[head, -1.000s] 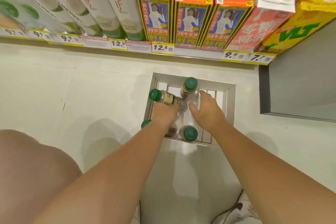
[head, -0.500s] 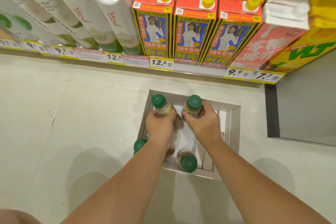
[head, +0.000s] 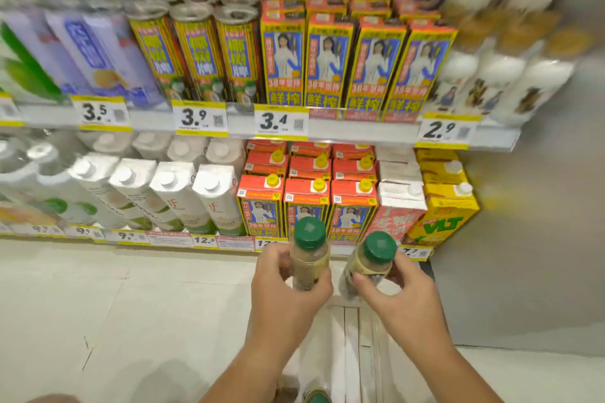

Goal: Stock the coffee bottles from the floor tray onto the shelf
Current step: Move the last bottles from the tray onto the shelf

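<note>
My left hand (head: 288, 291) grips a green-capped coffee bottle (head: 309, 255) upright, lifted in front of the bottom shelf. My right hand (head: 397, 298) holds a second green-capped coffee bottle (head: 371, 260) beside it, tilted slightly left. Below my arms lies the white floor tray (head: 352, 337), mostly hidden, with another green cap (head: 319, 397) showing at the bottom edge. The shelf (head: 360, 134) rises ahead in rows packed with cartons and cans.
The bottom shelf holds white coconut-water cartons (head: 212, 199), red-topped cartons (head: 307, 203) and a yellow VLT carton (head: 445, 222). Above stand yellow cans (head: 196, 52) and tall blue-yellow cartons (head: 327, 59). A grey panel (head: 530, 239) closes the right side. White floor tiles (head: 114, 321) spread left.
Both hands have lifted their bottles up out of the tray toward the shelf. The view has tilted up, bringing higher shelf rows into sight.
</note>
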Demonstrator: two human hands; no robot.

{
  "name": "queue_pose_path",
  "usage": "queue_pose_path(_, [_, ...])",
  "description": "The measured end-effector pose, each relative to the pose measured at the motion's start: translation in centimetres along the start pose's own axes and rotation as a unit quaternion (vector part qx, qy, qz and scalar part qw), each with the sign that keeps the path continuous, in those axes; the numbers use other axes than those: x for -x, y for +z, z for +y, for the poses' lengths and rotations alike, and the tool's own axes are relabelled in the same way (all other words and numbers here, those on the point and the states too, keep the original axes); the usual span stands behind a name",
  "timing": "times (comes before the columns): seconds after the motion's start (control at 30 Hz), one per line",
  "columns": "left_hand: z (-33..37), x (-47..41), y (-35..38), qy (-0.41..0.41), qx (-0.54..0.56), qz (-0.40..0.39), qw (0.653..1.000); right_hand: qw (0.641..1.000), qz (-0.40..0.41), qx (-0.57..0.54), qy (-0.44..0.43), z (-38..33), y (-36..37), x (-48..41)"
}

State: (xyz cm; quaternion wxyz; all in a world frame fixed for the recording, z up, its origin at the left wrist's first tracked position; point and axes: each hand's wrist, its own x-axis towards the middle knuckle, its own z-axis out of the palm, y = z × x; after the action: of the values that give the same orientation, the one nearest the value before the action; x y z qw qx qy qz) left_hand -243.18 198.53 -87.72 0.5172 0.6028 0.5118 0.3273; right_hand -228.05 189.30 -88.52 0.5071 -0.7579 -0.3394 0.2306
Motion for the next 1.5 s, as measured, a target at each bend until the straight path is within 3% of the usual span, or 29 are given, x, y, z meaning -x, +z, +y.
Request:
queue_pose_path(0.17, [10.6, -1.2, 0.4, 0.135, 0.026, -0.009, 0.991, 0.994, 0.063, -0.016, -0.084, -8.3, -5.3, -2.5])
queue_pose_path(0.47, [30.3, -3.9, 1.7, 0.297, 0.06, -0.006, 0.953, 0.956, 0.169, -0.007, -0.238, -23.2, -15.4, -8.7])
queue_pose_path(0.8, [46.2, -6.1, 3.9, 0.393, 0.049, 0.002, 0.918, 0.924, 0.242, -0.015, -0.296, -36.1, -24.3, -13.9])
queue_pose_path(1.07, [50.0, -8.5, 7.6, 0.376, 0.058, -0.008, 0.925, 0.931, 0.272, -0.01, -0.245, -38.8, -26.8, -19.4])
queue_pose_path(1.33, [48.7, -9.4, 10.4, 0.397, -0.003, 0.081, 0.914, 0.949, 0.25, 0.015, -0.193, -36.3, -26.0, -23.0])
queue_pose_path(1.5, [47.9, -9.2, 12.5, 0.376, -0.007, 0.09, 0.922, 0.951, 0.234, 0.007, -0.204, -35.6, -25.9, -23.7])
